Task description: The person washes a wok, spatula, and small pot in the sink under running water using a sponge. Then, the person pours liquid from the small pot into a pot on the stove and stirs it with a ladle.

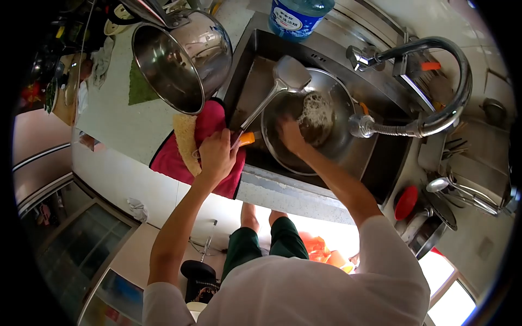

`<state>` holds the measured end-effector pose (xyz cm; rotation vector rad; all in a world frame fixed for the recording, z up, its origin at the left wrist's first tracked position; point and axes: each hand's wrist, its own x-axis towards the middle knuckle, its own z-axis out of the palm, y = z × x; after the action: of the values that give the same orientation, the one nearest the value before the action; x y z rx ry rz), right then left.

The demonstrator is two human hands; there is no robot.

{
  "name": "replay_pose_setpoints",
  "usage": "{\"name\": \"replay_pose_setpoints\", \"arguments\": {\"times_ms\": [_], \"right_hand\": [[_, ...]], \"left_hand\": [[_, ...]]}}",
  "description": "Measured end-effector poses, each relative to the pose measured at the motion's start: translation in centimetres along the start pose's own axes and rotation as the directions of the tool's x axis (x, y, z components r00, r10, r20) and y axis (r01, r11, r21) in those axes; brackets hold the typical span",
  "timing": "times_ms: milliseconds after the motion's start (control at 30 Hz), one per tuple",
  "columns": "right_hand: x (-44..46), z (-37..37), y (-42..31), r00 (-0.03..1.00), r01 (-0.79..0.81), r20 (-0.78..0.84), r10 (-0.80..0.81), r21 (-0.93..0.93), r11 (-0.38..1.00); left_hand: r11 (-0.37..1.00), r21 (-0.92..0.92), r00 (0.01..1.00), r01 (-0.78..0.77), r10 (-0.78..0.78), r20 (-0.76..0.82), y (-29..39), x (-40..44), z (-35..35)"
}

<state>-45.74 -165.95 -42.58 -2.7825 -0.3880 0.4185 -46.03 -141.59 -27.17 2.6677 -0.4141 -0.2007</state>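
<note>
My left hand is closed around the handle of a metal spatula, whose broad blade is raised over the wok's far left rim. In the sink sits a metal wok with foamy water in it. My right hand is inside the wok, on its left side; its fingers are smeared and partly hidden. A yellow loofah lies by my left hand on a red cloth draped over the counter edge. An orange piece shows beside my left hand; its kind is unclear.
A steel pot lies tilted on the counter, left of the sink. A curved faucet reaches over the sink's right side. Behind the sink stands a blue-labelled bottle. Utensils, including a ladle, and pans hang at right.
</note>
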Motion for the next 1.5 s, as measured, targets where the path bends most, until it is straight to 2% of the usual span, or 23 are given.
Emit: {"name": "replay_pose_setpoints", "arguments": {"times_ms": [33,67,133,167,200,267,367,433,467,500,533,567,633,667,767,867,967,1067,1167,1267,1333,1433,1500], "right_hand": [[2.9,-1.0,0.9,1.000,0.020,0.005,-0.020,-0.457,0.889],[5.8,-2.0,1.8,0.999,0.031,0.010,-0.040,-0.813,0.582],[5.0,-3.2,8.2,0.990,-0.075,-0.117,-0.077,-0.907,0.415],[4.0,-3.3,9.6,0.970,-0.037,0.080,0.229,-0.885,0.465],[1.2,1.1,13.6,0.853,-0.522,-0.240,0.463,-0.386,0.761],[-3.7,6.8,15.5,0.723,-0.622,-0.199,0.661,0.228,0.749],[-8.4,6.1,6.4,0.947,-0.307,0.123,0.296,0.089,0.947],[-5.5,2.7,0.8,0.999,-0.037,0.028,0.032,0.190,0.981],[-2.2,0.7,-1.0,0.999,0.042,-0.030,-0.040,0.077,0.996],[1.4,-1.4,-1.7,0.998,0.055,-0.028,-0.065,-0.265,0.963],[4.2,-3.6,-1.0,0.997,0.050,0.004,-0.071,-0.760,0.648],[6.1,-5.2,0.8,0.998,0.054,0.046,-0.032,-0.944,0.325],[4.8,-5.0,4.5,0.991,-0.013,0.036,0.131,-0.934,0.357],[3.2,-5.0,8.1,0.980,-0.064,0.023,0.196,-0.904,0.424],[-5.8,-0.6,15.1,0.897,-0.374,0.017,0.442,-0.503,0.779],[-11.9,0.7,9.7,0.886,-0.308,0.310,0.344,-0.159,0.938],[-12.7,-4.5,5.0,0.876,-0.272,0.367,0.314,-0.163,0.948],[-14.6,-6.3,7.5,0.912,-0.400,0.021,0.410,-0.183,0.898],[-16.6,-9.3,11.5,0.877,-0.457,-0.134,0.462,0.063,0.887],[-18.1,-13.4,13.3,0.828,-0.384,-0.240,0.508,0.417,0.824],[-18.1,-17.1,12.4,0.821,-0.380,-0.219,0.528,0.481,0.790],[-18.0,-22.0,10.9,0.819,-0.361,-0.211,0.534,0.533,0.765],[-17.3,-24.2,10.3,0.827,-0.327,-0.237,0.510,0.535,0.779]], "left_hand": [[0.999,-0.015,0.999,0.039,-0.039,-0.003,-0.1,-0.1,0.1],[0.997,-0.031,0.997,0.076,-0.076,0.001,-0.3,-0.1,0.2],[0.990,-0.100,0.995,0.098,-0.101,-0.027,-0.8,0.0,0.9],[0.984,-0.140,0.993,0.109,-0.115,-0.036,-0.8,-0.2,0.9],[0.986,-0.114,0.992,0.125,-0.125,0.007,-0.6,-0.3,0.6],[0.985,-0.070,0.986,0.157,-0.151,0.073,0.1,0.2,-0.2],[0.991,-0.122,0.998,0.055,-0.056,-0.008,-0.8,-0.3,0.4],[0.968,-0.252,0.993,-0.003,-0.026,-0.113,-0.6,-0.2,0.4],[0.950,-0.310,0.986,-0.034,-0.018,-0.164,-0.6,-0.2,0.5],[0.957,-0.287,0.990,-0.032,-0.010,-0.141,-0.6,-0.2,0.3],[0.964,-0.263,0.993,-0.028,-0.003,-0.117,-0.3,-0.2,-0.1],[0.969,-0.244,0.996,-0.022,-0.001,-0.092,-0.1,-0.3,-0.2],[0.992,-0.068,0.993,-0.104,0.100,-0.061,-0.2,-0.4,-0.1],[0.989,0.014,0.988,-0.148,0.149,-0.038,-0.1,-0.5,-0.3],[0.980,0.082,0.979,-0.181,0.172,0.106,0.4,-0.5,-0.5],[0.963,0.148,0.970,-0.227,0.210,0.120,0.0,0.0,1.0],[0.966,0.196,0.956,-0.168,0.111,0.270,0.6,0.9,1.5],[0.992,0.107,0.896,-0.071,0.016,0.443,2.2,1.7,0.3],[1.000,-0.012,0.888,-0.021,0.024,0.460,4.4,0.4,-0.1],[0.973,-0.072,0.715,0.218,-0.109,0.691,6.5,-0.2,-1.5],[0.885,-0.175,0.611,0.431,-0.144,0.778,7.3,-1.3,-2.2],[0.600,-0.276,0.396,0.751,-0.073,0.915,8.7,-2.2,-2.9],[0.399,-0.278,0.267,0.874,0.084,0.960,9.3,-2.8,-1.9]]}}
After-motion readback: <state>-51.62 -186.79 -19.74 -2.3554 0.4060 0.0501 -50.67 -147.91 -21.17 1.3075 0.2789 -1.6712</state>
